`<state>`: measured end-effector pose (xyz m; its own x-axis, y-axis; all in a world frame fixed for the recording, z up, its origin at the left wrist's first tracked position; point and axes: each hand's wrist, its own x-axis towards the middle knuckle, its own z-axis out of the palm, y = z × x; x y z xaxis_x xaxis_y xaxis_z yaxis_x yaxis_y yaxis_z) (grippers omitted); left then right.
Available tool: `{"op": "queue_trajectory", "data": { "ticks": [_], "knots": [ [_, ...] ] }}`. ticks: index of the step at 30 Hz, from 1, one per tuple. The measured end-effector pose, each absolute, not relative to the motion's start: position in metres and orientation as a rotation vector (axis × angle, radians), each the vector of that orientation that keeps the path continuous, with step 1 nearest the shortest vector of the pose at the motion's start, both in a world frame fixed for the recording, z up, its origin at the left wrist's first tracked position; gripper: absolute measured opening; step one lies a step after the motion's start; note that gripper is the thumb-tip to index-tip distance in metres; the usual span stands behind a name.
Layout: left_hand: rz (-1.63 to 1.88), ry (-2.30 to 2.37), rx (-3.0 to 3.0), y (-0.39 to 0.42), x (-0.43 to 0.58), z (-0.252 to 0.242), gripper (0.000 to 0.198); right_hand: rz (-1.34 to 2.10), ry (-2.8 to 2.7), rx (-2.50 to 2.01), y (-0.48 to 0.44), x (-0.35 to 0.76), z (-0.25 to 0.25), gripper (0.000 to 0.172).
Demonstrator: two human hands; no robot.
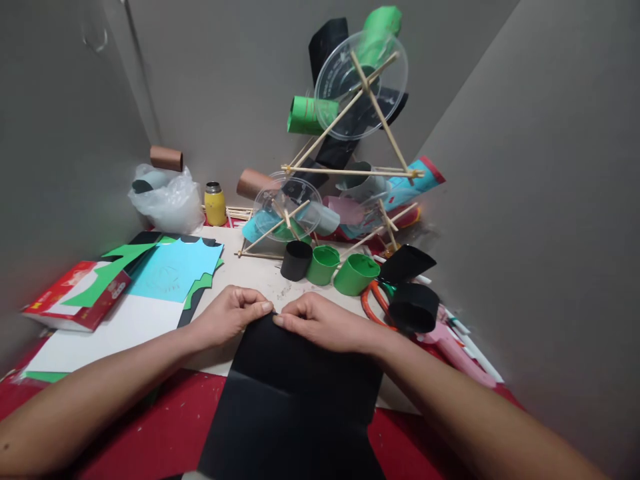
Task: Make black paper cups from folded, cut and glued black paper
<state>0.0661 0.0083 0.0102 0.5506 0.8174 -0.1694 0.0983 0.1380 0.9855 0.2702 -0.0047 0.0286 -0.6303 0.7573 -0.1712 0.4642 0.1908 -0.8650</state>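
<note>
A black sheet of paper (295, 393) lies in front of me on the white board (250, 277), with a crease across it. My left hand (230, 315) and my right hand (320, 321) meet at its far edge. Both hands are closed, pinching that edge between thumb and fingers, thumbs almost touching. Just beyond the hands stand a black paper cylinder (296, 259) and two green paper cylinders (323, 264) (356, 273).
A model of wooden skewers (350, 172), clear plastic lids and paper tubes rises at the back. Orange scissors (373, 303) and black paper rolls (413, 308) lie to the right. Blue paper (170, 270), a red box (75, 297), a yellow bottle (215, 204) and a plastic bag (167, 197) sit left.
</note>
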Motion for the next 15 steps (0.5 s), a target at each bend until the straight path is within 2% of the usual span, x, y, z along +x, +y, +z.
{"op": "queue_trajectory", "data": {
  "ticks": [8, 15],
  "knots": [
    [0.799, 0.994, 1.258, 0.018, 0.056, 0.009, 0.031, 1.796, -1.821, -1.263, -0.030, 0.314, 0.006, 0.053],
    [0.858, 0.912, 1.026, 0.043, 0.046, 0.000, 0.026, 1.651, -1.514, -1.375, -0.058, 0.334, -0.012, 0.055]
  ]
}}
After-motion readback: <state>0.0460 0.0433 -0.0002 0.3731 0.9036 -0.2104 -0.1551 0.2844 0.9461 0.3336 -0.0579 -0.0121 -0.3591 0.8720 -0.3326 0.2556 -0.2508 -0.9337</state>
